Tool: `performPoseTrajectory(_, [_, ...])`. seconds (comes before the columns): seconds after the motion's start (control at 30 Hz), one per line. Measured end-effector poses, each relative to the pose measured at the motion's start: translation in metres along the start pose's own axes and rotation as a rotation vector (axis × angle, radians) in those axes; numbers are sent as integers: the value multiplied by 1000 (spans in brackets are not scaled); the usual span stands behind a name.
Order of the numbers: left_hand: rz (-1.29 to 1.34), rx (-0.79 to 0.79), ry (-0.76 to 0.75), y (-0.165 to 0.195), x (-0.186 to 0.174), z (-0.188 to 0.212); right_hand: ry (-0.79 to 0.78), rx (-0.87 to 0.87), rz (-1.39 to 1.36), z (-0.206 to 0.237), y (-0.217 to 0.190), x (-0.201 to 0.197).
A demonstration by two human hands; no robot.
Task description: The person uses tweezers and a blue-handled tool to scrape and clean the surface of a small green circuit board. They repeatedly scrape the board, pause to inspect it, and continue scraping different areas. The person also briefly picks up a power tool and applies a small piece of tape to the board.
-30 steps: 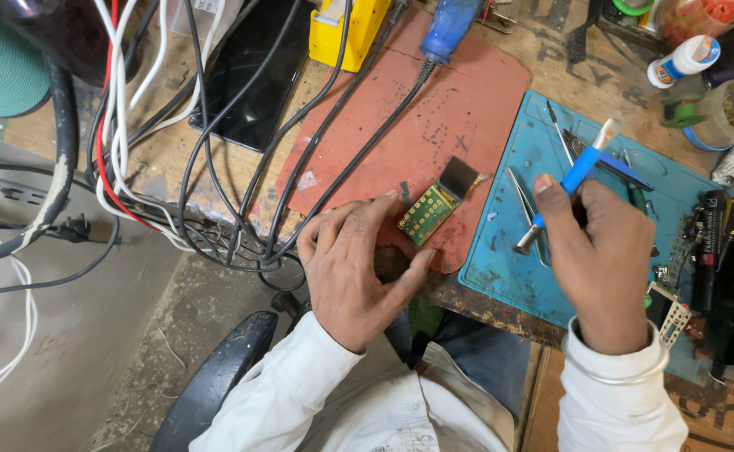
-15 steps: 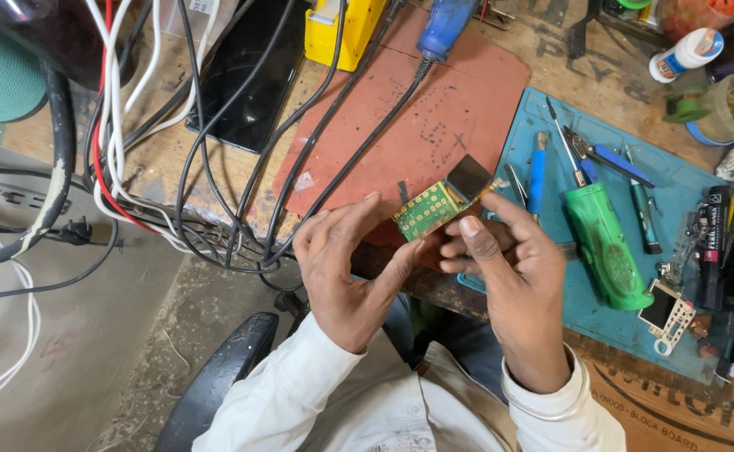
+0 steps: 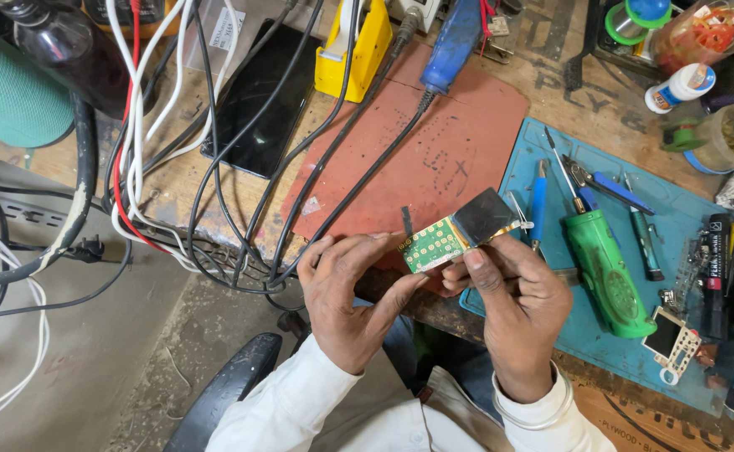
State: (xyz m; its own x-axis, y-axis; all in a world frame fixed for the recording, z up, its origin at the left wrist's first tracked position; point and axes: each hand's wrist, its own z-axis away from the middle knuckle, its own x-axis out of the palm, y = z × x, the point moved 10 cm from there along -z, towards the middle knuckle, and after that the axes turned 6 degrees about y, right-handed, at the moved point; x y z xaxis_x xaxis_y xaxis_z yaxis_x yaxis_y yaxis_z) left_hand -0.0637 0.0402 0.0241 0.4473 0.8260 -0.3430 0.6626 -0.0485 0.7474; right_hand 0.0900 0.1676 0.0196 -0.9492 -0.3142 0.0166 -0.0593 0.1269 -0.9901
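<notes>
A small green circuit board (image 3: 434, 243) with gold pads and a dark square screen (image 3: 484, 218) attached is held above the red-brown mat (image 3: 434, 151). My left hand (image 3: 352, 293) pinches the board's left end with fingertips and thumb. My right hand (image 3: 513, 293) grips it from below at the right, thumb near the screen. Both hands are at the near edge of the workbench.
On the blue mat (image 3: 626, 351) lie a green tool (image 3: 605, 272), a blue screwdriver (image 3: 538, 201), tweezers, cutters and a small screen part (image 3: 671, 336). Several cables (image 3: 216, 192), a black phone (image 3: 254, 109) and a yellow tape holder (image 3: 354, 50) sit to the left.
My right hand put down the blue screwdriver it held over the blue mat and came left to take hold of the circuit board together with my left hand.
</notes>
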Motion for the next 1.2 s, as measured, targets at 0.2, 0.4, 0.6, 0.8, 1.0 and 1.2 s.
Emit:
performPoseTrajectory(0.2, [-23, 1, -13, 1, 3, -1, 27, 6, -2, 1, 5, -2])
performPoseTrajectory(0.4, [-41, 11, -10, 5, 1, -3, 44, 13, -28, 4, 7, -4])
performPoseTrajectory(0.6, [-41, 15, 4, 7, -1, -3, 50, -7, -32, 6, 6, -7])
performPoseTrajectory(0.8, [-45, 29, -1, 9, -1, -3, 57, -9, -26, 8, 6, -8])
performPoseTrajectory(1.0, [-42, 32, -5, 10, -2, -3, 67, 0, -48, 10, 6, -9])
performPoseTrajectory(1.2, [-26, 19, -12, 9, -3, -2, 84, 7, -47, 11, 8, -11])
